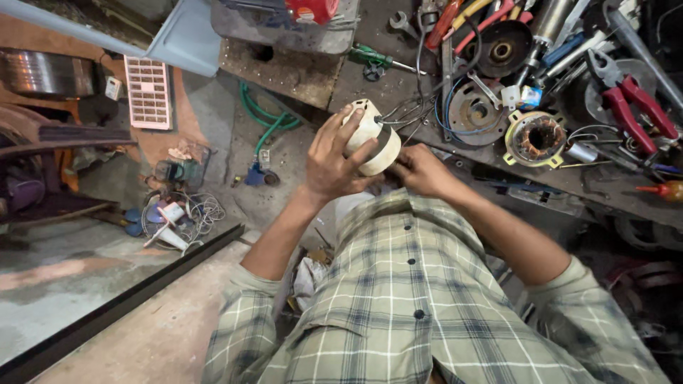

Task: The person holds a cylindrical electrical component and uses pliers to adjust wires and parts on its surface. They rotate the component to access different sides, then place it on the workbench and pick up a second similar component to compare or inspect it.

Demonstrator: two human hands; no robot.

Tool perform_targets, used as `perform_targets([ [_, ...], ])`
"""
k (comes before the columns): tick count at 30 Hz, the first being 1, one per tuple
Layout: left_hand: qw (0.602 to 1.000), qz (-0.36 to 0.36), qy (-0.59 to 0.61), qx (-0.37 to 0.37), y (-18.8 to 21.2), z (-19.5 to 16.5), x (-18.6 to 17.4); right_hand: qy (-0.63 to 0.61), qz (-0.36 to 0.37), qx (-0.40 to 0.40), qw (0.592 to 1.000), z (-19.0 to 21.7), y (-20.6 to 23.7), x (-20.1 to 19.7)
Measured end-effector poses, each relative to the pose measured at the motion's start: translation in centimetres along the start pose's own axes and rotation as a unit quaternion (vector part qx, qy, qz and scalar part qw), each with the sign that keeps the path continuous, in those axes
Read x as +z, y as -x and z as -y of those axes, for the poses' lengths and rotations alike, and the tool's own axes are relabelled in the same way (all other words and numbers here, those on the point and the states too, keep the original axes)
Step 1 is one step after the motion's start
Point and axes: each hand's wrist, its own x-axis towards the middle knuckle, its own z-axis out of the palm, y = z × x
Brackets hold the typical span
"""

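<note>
Up close to the chest, the left hand (334, 160) wraps its fingers around a cream-coloured round motor housing (373, 136), held above the cluttered metal workbench (398, 85). Just right of the housing, the right hand (421, 171) is curled at its lower edge, touching it; thin wires (405, 117) trail rightward.

- In my left hand (334, 160) I see a cream motor housing (373, 135), smooth, matt, plastic-looking, with thin bare metal wires (402, 117) coming off it.
- My shirt (420, 299) is soft checked cloth, matt.
- The desk (398, 78) looks like dark, rough, grimy metal.
- The stator (535, 139) shows shiny copper windings in a yellowish frame.
- The pliers (629, 96) have glossy red plastic grips and dull steel jaws.
- The green hose (267, 117) looks smooth rubber.
- The floor (85, 284) is rough, dusty concrete.
</note>
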Motion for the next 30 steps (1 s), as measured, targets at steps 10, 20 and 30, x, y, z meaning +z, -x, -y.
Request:
perform_targets([
  [10,0.997,-0.05,-0.011,-0.049,-0.7,-0.3,0.5,0.088,-0.222,-0.123,0.963,2.6,0.7,2.5],
  [20,0.995,-0.056,0.077,0.035,-2.1,-0.7,-1.7,-0.741,0.166,0.055,0.648,-0.8,2.7,2.1],
  [30,0.992,0.026,0.06,0.105,-2.8,-0.6,-3.3,-0.349,0.2,0.055,0.914,-0.1,1.5,-1.6],
])
